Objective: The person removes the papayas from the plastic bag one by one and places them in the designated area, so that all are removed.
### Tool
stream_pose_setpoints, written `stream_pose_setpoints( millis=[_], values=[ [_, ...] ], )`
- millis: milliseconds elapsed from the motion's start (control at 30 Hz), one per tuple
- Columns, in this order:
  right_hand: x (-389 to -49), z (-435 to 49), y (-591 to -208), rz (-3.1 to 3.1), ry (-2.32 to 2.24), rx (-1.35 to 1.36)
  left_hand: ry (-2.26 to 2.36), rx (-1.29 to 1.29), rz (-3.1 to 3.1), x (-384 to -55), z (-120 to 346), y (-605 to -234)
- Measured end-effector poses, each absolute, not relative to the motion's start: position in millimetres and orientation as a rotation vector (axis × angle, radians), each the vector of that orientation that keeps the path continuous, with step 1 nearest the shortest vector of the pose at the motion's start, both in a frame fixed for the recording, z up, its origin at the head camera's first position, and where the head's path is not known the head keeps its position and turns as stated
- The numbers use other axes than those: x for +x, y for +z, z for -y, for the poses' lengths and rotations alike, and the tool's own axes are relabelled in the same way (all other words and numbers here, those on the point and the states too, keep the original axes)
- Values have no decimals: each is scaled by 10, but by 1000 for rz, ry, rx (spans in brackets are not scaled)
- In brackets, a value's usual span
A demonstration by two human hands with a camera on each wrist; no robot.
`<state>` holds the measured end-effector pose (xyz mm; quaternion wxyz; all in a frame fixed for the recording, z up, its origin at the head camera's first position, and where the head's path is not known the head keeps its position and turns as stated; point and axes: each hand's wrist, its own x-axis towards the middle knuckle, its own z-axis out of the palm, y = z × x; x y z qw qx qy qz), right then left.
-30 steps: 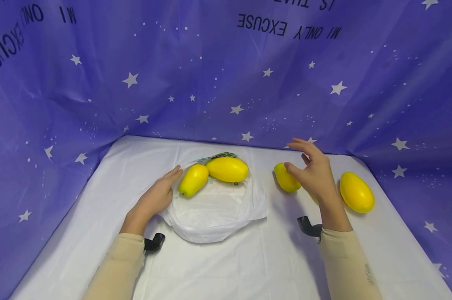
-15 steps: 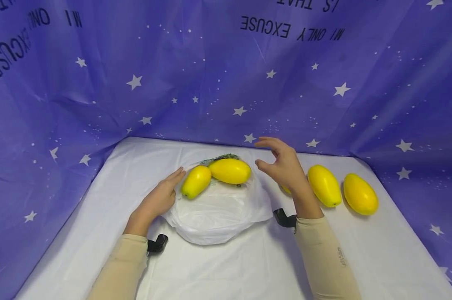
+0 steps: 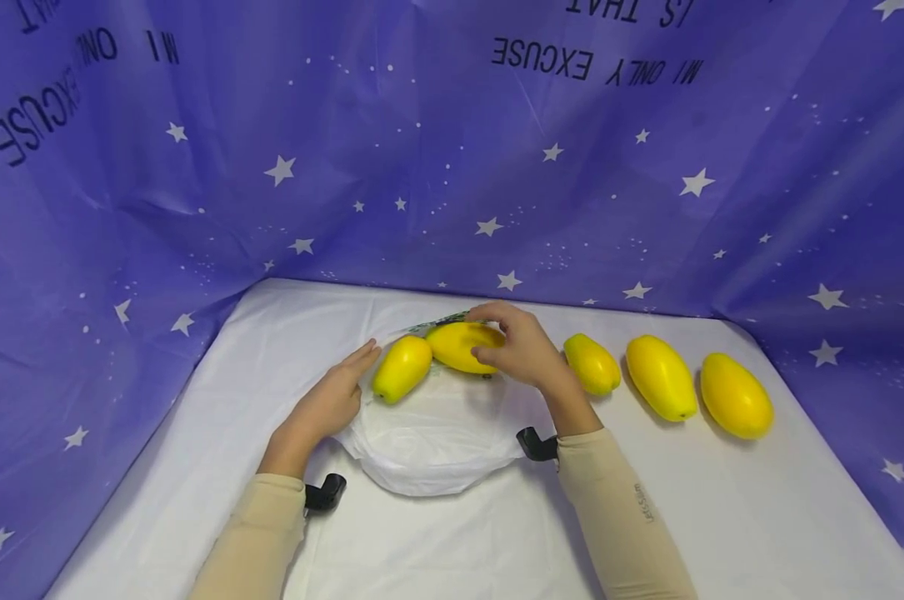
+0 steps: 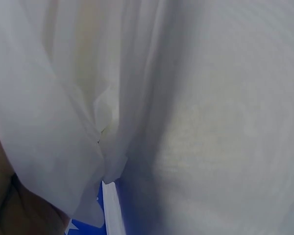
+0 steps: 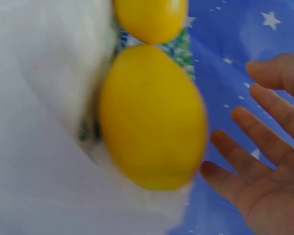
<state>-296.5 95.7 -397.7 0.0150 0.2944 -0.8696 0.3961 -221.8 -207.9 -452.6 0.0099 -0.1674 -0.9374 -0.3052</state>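
Two fruits [image 3: 402, 369] lie touching at the far side of the bag's [image 3: 425, 479] mouth in the head view. The right hand [image 3: 517, 343] reaches round the right-hand one; the left hand [image 3: 330, 398] rests straight-fingered at the bag's left side. Three more fruits [image 3: 661, 378] lie rightward on the table [image 3: 422, 554]. Left wrist view: the bag hides the left fingers. Right wrist view: the right fingers [image 5: 262, 137] are spread just beside the nearer fruit.

Upside-down black capitals stand on the backdrop [image 3: 392, 125]: "EXCUSE" and "ONLY" read clearly right of centre, with "IS THAT" above them, cut by the upper edge; at far left a second "EXCUSE" runs aslant, with "ON" and other letters broken by folds; small lettering along the right sleeve [image 3: 621, 521] appears to say "LetsSlim"; green print on the bag [image 3: 425, 477] is too blurred to read.
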Motion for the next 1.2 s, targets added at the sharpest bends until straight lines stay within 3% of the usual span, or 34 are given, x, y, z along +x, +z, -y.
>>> stream_pose_setpoints(
  millis=[767,1200],
  values=[
    [-2959,-885,-4327,2839,1133,793,-938,-535,2934,-2223,2057,-4536],
    [-2700,-1043,-4208,2740,1103,833,-963,-511,2949,-2218,2059,-4526]
  ],
)
